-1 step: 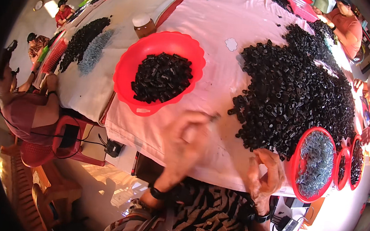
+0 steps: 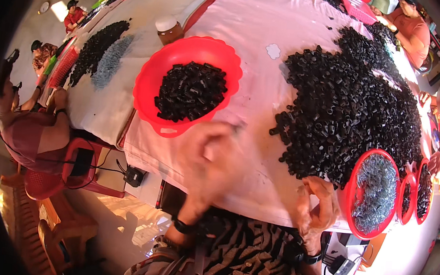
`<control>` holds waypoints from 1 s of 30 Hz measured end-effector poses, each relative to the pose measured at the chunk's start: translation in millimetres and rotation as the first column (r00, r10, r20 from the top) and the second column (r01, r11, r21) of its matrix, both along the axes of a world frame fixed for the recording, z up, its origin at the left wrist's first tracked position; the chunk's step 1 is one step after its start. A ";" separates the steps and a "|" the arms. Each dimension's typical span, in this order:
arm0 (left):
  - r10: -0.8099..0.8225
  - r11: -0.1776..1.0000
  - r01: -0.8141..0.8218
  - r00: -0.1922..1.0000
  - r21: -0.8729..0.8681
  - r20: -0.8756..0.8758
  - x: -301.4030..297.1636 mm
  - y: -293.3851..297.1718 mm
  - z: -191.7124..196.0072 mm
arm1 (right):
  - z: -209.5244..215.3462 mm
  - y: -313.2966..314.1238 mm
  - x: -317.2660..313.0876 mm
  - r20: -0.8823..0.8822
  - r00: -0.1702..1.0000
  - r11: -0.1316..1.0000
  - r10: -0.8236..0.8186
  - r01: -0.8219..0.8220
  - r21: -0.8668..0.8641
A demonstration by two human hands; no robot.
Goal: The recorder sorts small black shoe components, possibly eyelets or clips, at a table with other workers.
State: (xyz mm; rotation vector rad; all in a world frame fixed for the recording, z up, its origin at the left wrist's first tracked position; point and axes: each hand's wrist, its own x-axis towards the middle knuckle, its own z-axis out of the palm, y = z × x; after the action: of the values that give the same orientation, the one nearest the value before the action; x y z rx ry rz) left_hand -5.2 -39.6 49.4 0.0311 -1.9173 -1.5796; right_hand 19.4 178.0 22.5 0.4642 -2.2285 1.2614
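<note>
My left hand (image 2: pixel 213 160) hovers over the pink-white cloth just in front of a red scalloped bowl (image 2: pixel 147 82). It is blurred by motion; thumb and forefinger curve into a ring, with a small dark piece at their tips. Inside the bowl lies a heap of short black plastic pieces (image 2: pixel 190 91). My right hand (image 2: pixel 318 207) is at the table's near edge, fingers curled and tips pinched; what they hold, if anything, does not show. Beyond it spreads a large pile of black plastic pieces (image 2: pixel 353 117).
Right of my right hand stands a red basket (image 2: pixel 349 199) of clear shiny small parts, with smaller red baskets (image 2: pixel 407 199) beside it. A brown jar (image 2: pixel 169 30) with a pale lid stands behind the bowl. People sit around the table; one person (image 2: pixel 34 128) is close on the left.
My left hand has moved slightly left and away from me, closer to the red bowl. My right hand stays in place.
</note>
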 end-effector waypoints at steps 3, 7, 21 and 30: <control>0.327 0.908 -0.336 0.942 -0.249 -0.078 -28.5 -42.7 8.7 | -5.6 3.6 -3.9 0.028 0.997 0.997 -0.068 0.069 -0.025; 0.174 0.949 -0.170 0.985 -0.264 -0.009 -28.2 -28.1 4.9 | -11.3 6.5 -6.0 0.008 0.987 0.983 -0.158 0.158 -0.094; -0.368 0.847 0.430 0.898 -0.313 0.239 -9.4 51.6 -31.9 | -7.4 44.3 9.4 0.053 0.959 0.941 -0.278 0.283 -0.184; -0.514 0.663 0.499 0.846 -0.559 0.145 -0.3 82.8 -32.3 | 5.8 72.0 24.8 0.073 0.907 0.878 -0.414 0.419 -0.231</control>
State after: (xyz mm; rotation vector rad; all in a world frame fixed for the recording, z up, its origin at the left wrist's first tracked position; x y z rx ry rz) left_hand -5.5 43.3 17.1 -0.8588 -2.4484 -1.2057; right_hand 44.2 250.0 28.3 -0.1236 -2.0082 1.2767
